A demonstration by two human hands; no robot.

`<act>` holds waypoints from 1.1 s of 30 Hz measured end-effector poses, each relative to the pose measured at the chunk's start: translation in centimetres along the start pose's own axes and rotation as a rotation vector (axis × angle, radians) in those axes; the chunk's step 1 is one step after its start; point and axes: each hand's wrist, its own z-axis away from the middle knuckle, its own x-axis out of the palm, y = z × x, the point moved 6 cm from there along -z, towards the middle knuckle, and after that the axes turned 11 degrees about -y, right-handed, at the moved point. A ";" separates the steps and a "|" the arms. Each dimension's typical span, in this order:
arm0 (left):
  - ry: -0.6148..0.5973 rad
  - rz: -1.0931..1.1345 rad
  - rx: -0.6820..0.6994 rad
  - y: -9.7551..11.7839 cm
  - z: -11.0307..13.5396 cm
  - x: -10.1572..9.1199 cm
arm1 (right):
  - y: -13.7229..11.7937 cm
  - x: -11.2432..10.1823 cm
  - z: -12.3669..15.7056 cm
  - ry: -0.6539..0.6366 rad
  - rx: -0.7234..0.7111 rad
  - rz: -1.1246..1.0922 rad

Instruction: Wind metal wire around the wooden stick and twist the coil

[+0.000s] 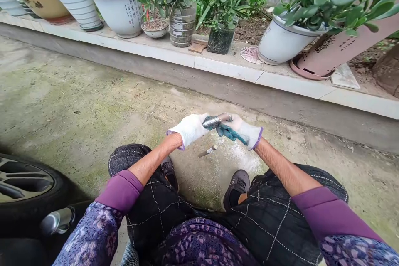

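My left hand (188, 130) wears a white knit glove with a purple cuff and closes around a ribbed silver metal piece (211, 122). My right hand (241, 131), in a matching glove, grips a teal handle (230, 133). The two hands meet in front of my knees, and the silver piece and handle seem to belong to one tool, though the fingers hide the join. Below them, a short knife with a pale handle (208, 151) lies on the wet concrete ground (218, 158), touching neither hand.
My knees in dark quilted trousers (156, 199) and my shoes (237, 187) are directly below my hands. A car tyre (25, 187) and a chrome exhaust tip (57, 221) stand at the left. Potted plants (120, 10) line a raised concrete ledge (227, 68) ahead.
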 end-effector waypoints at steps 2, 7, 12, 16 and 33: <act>0.035 0.125 0.027 -0.4 -0.2 -0.2 | -0.3 0.6 0.0 0.043 0.007 0.087; -0.004 0.541 -0.019 -0.5 0.4 -0.4 | -0.2 1.7 0.2 0.009 0.009 0.159; -0.062 0.801 0.006 0.6 0.6 -0.1 | 0.5 1.3 0.4 0.054 0.030 0.190; -0.051 0.737 -0.048 -0.1 -0.9 0.6 | 1.2 1.4 0.9 0.098 0.068 0.281; -0.168 -0.199 -0.173 -2.2 -1.8 2.1 | -1.2 3.2 1.8 -0.073 0.105 1.163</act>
